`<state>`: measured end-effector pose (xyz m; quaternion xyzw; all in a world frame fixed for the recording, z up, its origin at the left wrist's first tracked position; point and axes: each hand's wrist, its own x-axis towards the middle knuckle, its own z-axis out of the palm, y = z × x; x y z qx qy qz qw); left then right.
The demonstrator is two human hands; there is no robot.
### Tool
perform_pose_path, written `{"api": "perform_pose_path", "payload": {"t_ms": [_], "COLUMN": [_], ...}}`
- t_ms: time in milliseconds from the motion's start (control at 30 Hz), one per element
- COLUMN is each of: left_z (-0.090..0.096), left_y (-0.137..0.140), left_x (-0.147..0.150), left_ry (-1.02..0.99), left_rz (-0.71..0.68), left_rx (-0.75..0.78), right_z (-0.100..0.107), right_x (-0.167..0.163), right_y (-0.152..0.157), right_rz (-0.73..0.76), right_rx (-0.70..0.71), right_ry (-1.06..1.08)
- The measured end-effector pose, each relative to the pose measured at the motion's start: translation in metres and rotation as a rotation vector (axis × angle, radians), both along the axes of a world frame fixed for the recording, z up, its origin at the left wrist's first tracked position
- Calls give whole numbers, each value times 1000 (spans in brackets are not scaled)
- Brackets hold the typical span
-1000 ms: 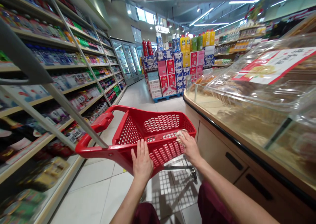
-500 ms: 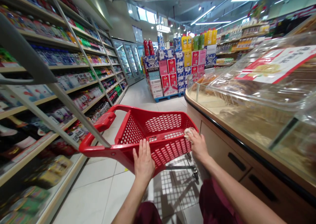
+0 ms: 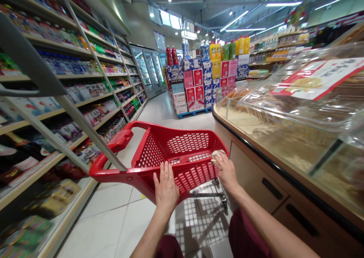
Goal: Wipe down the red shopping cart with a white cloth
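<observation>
Shifted rightward, the right hand [image 3: 227, 175] grips a pale cloth [image 3: 215, 155] at four o'clock on the red shopping cart [image 3: 186, 167]; the left hand [image 3: 167, 189] lies flat, ungrasping, at seven; sideways pressure could roll the casters [image 3: 224, 204].

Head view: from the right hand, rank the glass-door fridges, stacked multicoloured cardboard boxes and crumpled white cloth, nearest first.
1. Crumpled white cloth, in the right hand.
2. Cardboard boxes, ahead.
3. Glass-door fridges, farther back, left.

"Is the whole cloth [image 3: 216, 154] visible?"
"No, the right hand [image 3: 226, 172] covers part."
"And the clear box [image 3: 273, 108]?"
"Cut off by the right edge."
"The lower-left packs [image 3: 61, 198]?"
"Too blurred to read."
</observation>
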<state>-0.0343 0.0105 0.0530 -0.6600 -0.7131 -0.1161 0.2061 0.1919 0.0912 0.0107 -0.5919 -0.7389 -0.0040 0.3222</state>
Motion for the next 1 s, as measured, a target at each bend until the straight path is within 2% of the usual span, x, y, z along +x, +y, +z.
{"api": "perform_pose_path", "payload": {"t_ms": [67,100,133,267,300,467,533,600,667,733,833,900,1000], "left_z": [1,2,3,4,4,4,12,24,40,54,66,69,72], "left_y": [0,-1,-2,-3,-3,-7,-14,-24,-33,-39,-37,-34,-33], "left_x": [0,-1,-1,-1,1,3,-9,-31,-61,-91,-120,-125,-123], "left_ry": [-1,-1,-1,3,2,-22,-20,-22,-49,-83,-84,-71,-74], "left_rz": [3,2,0,-8,-7,-35,-69,-42,84,219,263,237,223], "left_rx": [-4,-9,-15,-26,-22,14,73,199,362,444,342,265,246], "right_z": [1,1,3,9,10,12,9,6,3,4,13,23,43], "right_x": [-9,-11,-11,-6,-11,-52,-50,-35,-24,-31,-86,-139,-211], "right_y": [-5,-6,-5,-1,-2,-19,-18,-9,2,7,-5,-22,-49], "right_rz": [180,222,215,-63,-61,277,256,137,43,66,265,406,574], "right_rx": [41,52,51,-9,-10,96,100,80,71,95,172,213,289], "right_ry": [-52,-65,-64,22,24,-76,-80,-55,-24,-2,54,125,235]}}
